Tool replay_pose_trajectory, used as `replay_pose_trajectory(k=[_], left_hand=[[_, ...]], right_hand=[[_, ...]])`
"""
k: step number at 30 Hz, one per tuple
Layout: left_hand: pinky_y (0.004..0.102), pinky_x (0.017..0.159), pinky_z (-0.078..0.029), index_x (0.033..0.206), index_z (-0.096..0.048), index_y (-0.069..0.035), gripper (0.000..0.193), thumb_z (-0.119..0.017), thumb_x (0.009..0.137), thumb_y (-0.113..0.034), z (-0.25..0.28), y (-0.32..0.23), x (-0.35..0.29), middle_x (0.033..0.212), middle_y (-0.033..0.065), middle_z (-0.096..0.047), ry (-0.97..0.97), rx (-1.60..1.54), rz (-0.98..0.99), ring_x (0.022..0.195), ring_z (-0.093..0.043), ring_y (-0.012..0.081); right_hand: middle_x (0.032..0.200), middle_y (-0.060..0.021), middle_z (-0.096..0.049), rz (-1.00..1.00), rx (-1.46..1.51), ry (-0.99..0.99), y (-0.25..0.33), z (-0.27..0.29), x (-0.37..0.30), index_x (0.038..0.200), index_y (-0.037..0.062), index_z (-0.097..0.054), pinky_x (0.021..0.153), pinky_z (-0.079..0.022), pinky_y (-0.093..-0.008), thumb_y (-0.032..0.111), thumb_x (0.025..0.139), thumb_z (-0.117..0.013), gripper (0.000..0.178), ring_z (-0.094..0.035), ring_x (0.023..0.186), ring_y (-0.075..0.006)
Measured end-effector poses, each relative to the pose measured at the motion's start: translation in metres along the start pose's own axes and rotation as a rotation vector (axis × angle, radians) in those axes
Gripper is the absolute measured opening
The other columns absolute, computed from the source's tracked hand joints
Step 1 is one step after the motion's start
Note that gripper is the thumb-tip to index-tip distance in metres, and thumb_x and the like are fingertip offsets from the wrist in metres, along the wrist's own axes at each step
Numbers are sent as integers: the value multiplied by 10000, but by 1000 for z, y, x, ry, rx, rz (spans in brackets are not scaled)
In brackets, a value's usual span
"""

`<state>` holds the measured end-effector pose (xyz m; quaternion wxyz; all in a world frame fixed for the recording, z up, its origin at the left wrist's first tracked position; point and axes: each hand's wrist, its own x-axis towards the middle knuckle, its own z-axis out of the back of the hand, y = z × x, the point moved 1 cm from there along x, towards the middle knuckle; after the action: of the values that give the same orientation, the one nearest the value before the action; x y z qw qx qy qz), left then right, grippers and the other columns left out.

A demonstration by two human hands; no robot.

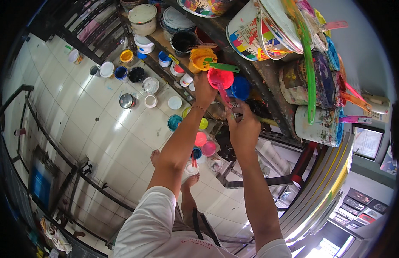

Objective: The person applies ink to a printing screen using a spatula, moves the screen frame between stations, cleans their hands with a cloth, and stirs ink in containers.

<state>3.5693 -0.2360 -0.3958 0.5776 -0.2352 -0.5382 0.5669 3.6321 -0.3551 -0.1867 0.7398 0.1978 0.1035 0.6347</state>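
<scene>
Apparently a stir or scoop, pink stick (222,91) dipped in pink tub (219,77)

In the head view, the pink tub sits just past twelve o'clock from the picture's middle, mouth toward the camera, in front of a paint-stained shelf (270,77). The step in hand looks like working the paint with the stick; the next move would seem to call for a steady tub and small turns of the wrist.

The left hand (204,89) reaches up with its forearm slanting toward one o'clock and meets the tub at its eight o'clock edge. Its fingers are hidden there, so I cannot tell whether they are clamped on the tub or only rest against it.

The right hand (244,127) stands at five o'clock from the tub, forearm rising toward eleven o'clock, wrist fairly straight. Thumb and fingertips look pinched together on the stick's near end.

Close around the tub, an orange tub (201,59) sits at ten o'clock, a green stick (224,67) at twelve and a blue container (241,89) at four.
</scene>
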Motion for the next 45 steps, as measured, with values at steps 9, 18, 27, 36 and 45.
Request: replay_pose_trajectory(k=[9, 18, 27, 36, 45], left_hand=[[498, 884, -407, 1143, -590, -60, 506, -802, 711, -218, 12, 1, -6, 1076, 164, -609, 25, -68, 10, 1005, -522, 415], [496, 898, -402, 1141, -541, -24, 556, -814, 686, -190, 18, 3, -18, 1084, 184, -568, -5, 8, 18, 1042, -507, 416], [516, 879, -424, 1120, -516, 3, 573, -818, 676, -197, -15, -4, -9, 1055, 210, -557, 91, 10, 54, 1007, -509, 432], [497, 878, -428, 1102, -517, 0, 547, -811, 701, -229, -6, -6, -18, 1031, 196, -558, 97, 31, 26, 1007, -508, 411], [479, 911, -404, 1112, -542, -26, 495, -777, 749, -265, 7, -22, -7, 1077, 160, -567, 63, 220, 211, 1072, -499, 370]], right_hand=[[915, -130, -724, 215, 108, -34, -1, -6, 0, 1067, 43, -689, 662, -555, -376, 139, 838, -750, 255, -706, 738, -283], [926, -140, -722, 217, 75, -112, -4, -10, -11, 997, 29, -713, 694, -559, -369, 107, 844, -734, 174, -712, 786, -289], [879, -137, -711, 141, -5, -139, -11, 0, -7, 1025, 23, -701, 642, -539, -370, 119, 858, -725, 194, -678, 672, -265], [880, -141, -710, 115, 50, -125, -10, -1, -13, 1028, 26, -711, 626, -537, -355, 103, 857, -723, 188, -672, 659, -249], [895, -160, -713, 186, 15, -143, -22, -12, -17, 1018, 15, -700, 650, -545, -371, 121, 880, -705, 175, -699, 727, -297]])
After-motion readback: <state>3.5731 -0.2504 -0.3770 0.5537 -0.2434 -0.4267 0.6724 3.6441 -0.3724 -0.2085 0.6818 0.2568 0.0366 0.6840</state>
